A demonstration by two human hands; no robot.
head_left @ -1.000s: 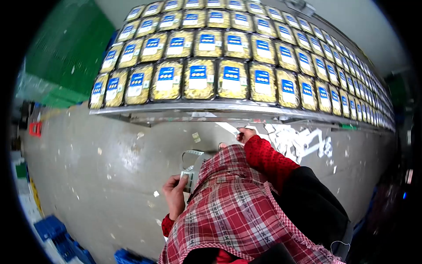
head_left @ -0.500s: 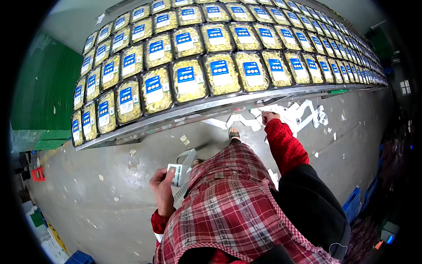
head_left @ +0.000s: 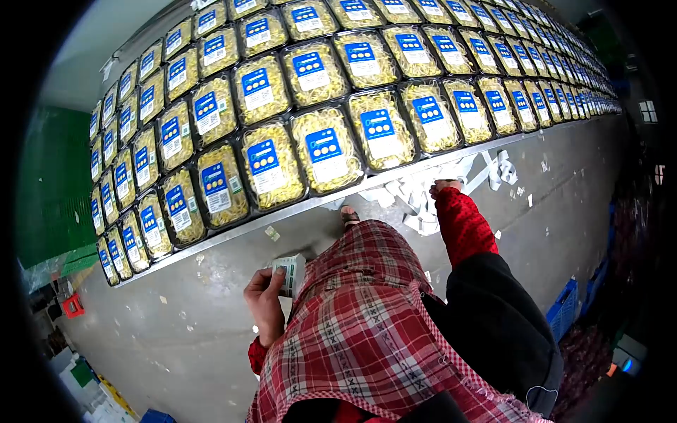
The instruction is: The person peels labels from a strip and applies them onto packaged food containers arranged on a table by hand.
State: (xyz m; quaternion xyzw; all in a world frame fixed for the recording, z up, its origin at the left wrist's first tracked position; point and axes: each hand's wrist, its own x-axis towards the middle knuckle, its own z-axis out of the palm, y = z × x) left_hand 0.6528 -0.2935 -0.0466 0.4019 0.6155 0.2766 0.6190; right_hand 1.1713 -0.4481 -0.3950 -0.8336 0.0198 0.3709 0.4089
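Surface (head_left: 243, 226) of packed trays (head_left: 327, 151), plaid apron (head_left: 360, 303), label strip (head_left: 290, 275) beside it.
Left hand (head_left: 265, 302) pinches the strip, its visible long axis pointing toward the surface's edge; right hand (head_left: 446, 186) near that edge, grip impossible to tell.

You are in a food packing area: rows of labelled food trays (head_left: 326, 155) cover a long metal table (head_left: 243, 229), with paper strips (head_left: 416, 204) littering the bare grey floor (head_left: 183, 317).
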